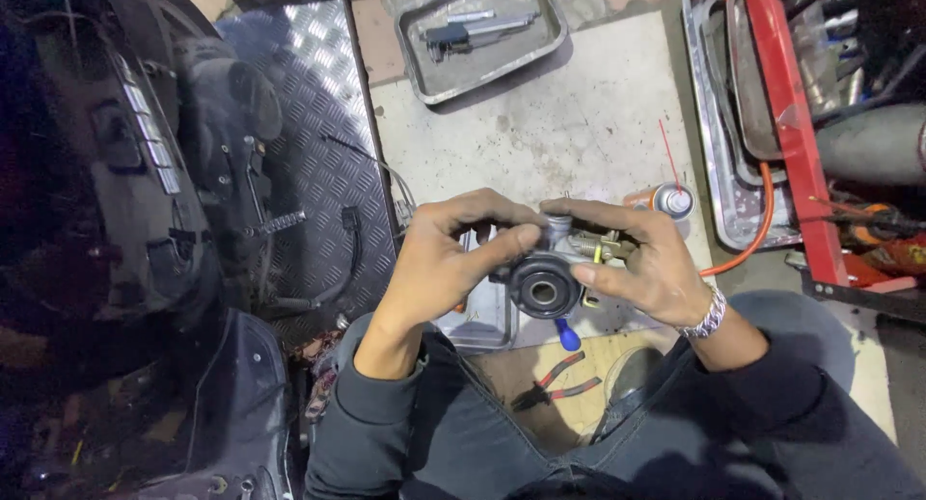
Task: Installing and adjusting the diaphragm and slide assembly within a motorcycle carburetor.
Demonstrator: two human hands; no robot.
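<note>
Both my hands hold a small metal carburettor [552, 269] in front of me, its round black rubber-ringed opening facing up at me. My left hand [446, 259] grips its left side, thumb and fingers pinched on the top of the body. My right hand [648, 259], with a metal bracelet at the wrist, clasps the right side over a spring and brass-coloured fittings. Dark sleeves cover both arms.
A metal tray [487, 319] lies under my hands. Pliers with red handles [558, 381] and a blue-handled tool [568, 335] lie below. A spray can [667, 200] stands right; a tray with tools [479, 32] sits at top. A scooter body [174, 220] fills the left, a red frame [791, 124] the right.
</note>
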